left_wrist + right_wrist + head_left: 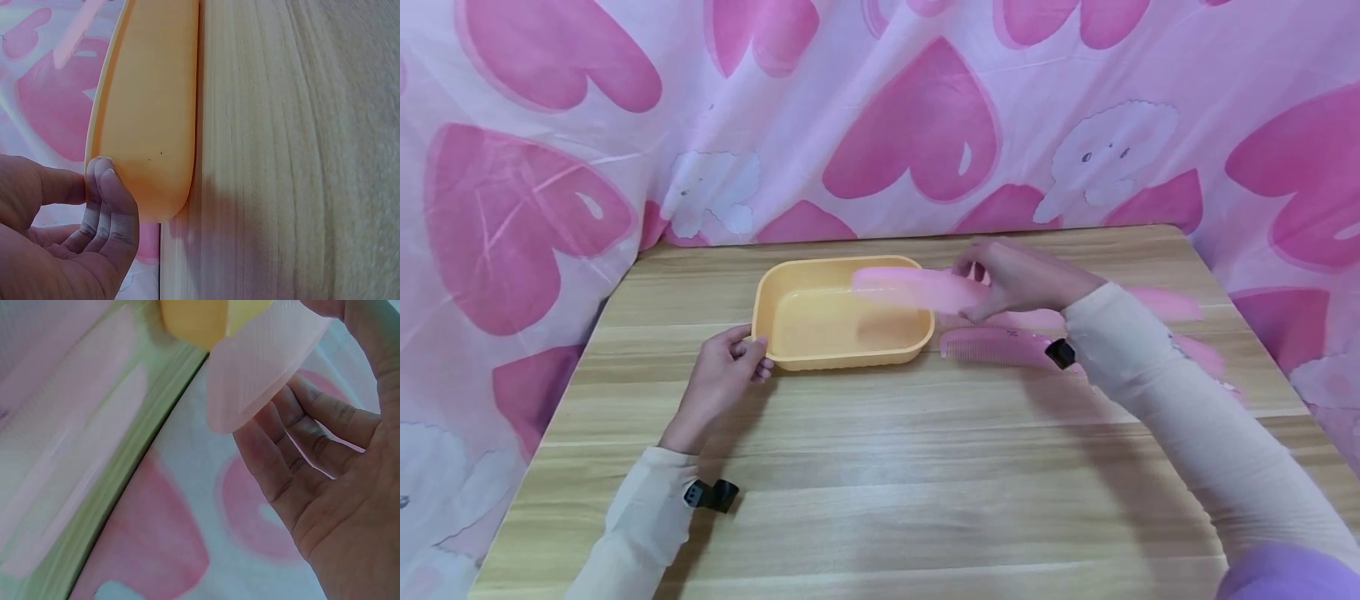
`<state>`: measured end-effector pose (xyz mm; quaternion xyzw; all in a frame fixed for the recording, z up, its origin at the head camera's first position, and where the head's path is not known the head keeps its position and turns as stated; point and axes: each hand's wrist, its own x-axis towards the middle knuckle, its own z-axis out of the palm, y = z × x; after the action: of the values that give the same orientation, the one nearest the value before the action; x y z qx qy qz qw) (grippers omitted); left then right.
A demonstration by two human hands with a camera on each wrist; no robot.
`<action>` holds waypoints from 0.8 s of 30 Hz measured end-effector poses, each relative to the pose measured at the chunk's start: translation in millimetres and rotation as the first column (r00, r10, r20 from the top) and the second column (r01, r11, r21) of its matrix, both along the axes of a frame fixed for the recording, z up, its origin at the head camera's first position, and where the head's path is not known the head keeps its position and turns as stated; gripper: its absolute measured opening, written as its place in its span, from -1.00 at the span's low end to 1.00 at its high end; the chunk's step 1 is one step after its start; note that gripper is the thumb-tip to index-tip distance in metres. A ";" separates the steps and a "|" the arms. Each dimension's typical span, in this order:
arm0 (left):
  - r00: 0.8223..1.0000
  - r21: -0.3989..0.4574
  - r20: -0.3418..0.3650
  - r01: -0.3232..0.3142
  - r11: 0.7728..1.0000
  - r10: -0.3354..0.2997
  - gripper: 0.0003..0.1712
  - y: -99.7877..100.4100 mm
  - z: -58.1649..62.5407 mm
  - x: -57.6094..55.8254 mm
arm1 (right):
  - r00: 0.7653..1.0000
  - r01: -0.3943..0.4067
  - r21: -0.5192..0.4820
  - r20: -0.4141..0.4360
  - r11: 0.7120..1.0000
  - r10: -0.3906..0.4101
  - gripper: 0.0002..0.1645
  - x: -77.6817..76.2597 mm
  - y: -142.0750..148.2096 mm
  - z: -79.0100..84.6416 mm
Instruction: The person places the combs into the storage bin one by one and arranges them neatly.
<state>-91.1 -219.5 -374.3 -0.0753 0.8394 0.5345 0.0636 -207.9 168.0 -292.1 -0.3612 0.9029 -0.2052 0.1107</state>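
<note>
A shallow yellow-orange plastic tray (842, 362) stands on the wooden table. At its front left corner my left hand (722, 371) pinches the rim between thumb and fingers; the left wrist view shows the fingers on the outer wall. My right hand (1015, 279) holds a pink comb (902, 286) by one end, and its other end reaches over the tray's right part. In the right wrist view that comb (250, 381) hangs between thumb and fingertips. Beneath the right forearm lies a pink comb (992, 346), its teeth toward me.
More pink combs, such as one (1165, 302) farther back, lie at the table's right side, partly hidden by the right arm. A pink curtain (917, 125) with hearts hangs behind the wooden table (880, 475). Each sleeve carries a small black device.
</note>
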 end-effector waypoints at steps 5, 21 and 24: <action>1.000 0.008 -0.002 0.001 1.000 -0.001 -0.50 0.2 -1.5 -0.4 | 0.998 -0.063 0.007 0.025 0.998 0.063 -0.45 -11.3 -27.9 0.9; 1.000 0.007 -0.001 -0.005 1.000 0.005 -0.54 1.0 -1.8 -2.1 | 0.992 -0.125 0.143 0.030 0.982 0.122 -0.50 -29.0 -98.5 -21.2; 1.000 0.002 -0.003 -0.002 1.000 0.002 -0.54 0.5 -1.8 -2.3 | 0.992 -0.123 0.159 0.052 0.980 0.117 -0.48 -30.0 -106.4 -25.7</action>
<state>-93.4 -219.0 -376.1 -0.0756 0.8388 0.5356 0.0618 -237.9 61.6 -317.9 -0.4003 0.8905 -0.1319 0.1711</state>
